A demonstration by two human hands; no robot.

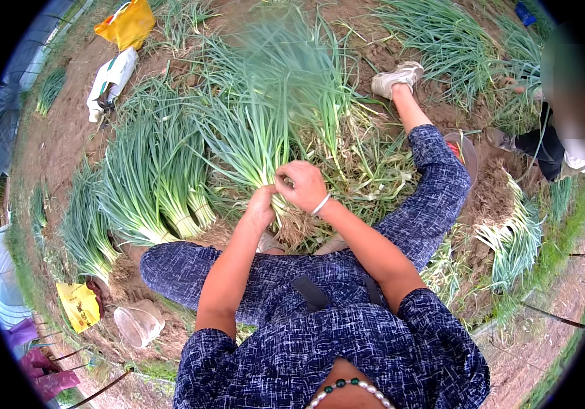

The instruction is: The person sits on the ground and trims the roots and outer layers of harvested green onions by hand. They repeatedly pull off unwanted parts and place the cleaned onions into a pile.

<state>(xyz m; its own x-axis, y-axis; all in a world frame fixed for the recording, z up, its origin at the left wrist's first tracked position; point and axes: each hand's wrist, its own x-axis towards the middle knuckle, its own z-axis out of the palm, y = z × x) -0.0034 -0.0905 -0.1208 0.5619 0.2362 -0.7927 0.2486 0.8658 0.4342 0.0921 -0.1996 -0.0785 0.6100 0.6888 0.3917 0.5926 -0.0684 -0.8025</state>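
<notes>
Between my knees a bunch of green onions [262,148] stands with its leaves fanned away from me and its brown roots [294,227] towards me. My left hand [262,205] grips the left side of the pale stems. My right hand [301,185] is curled against the other side, its fingertips pinched close to my left fingertips. Whether a thin tie runs between the fingers is too small to tell. Just left lie tied green onion bunches [185,217], with a narrow band around the stems of at least one. Loose green onions [323,97] spread beyond my hands.
Dry trimmed leaves [374,163] cover the soil at my right. Beside my right knee is a plastic tub [469,153] with something red inside. Another person [553,138] works at far right, near laid-out green onions [515,245]. At left are a clear bucket [139,323] and yellow bag [79,307].
</notes>
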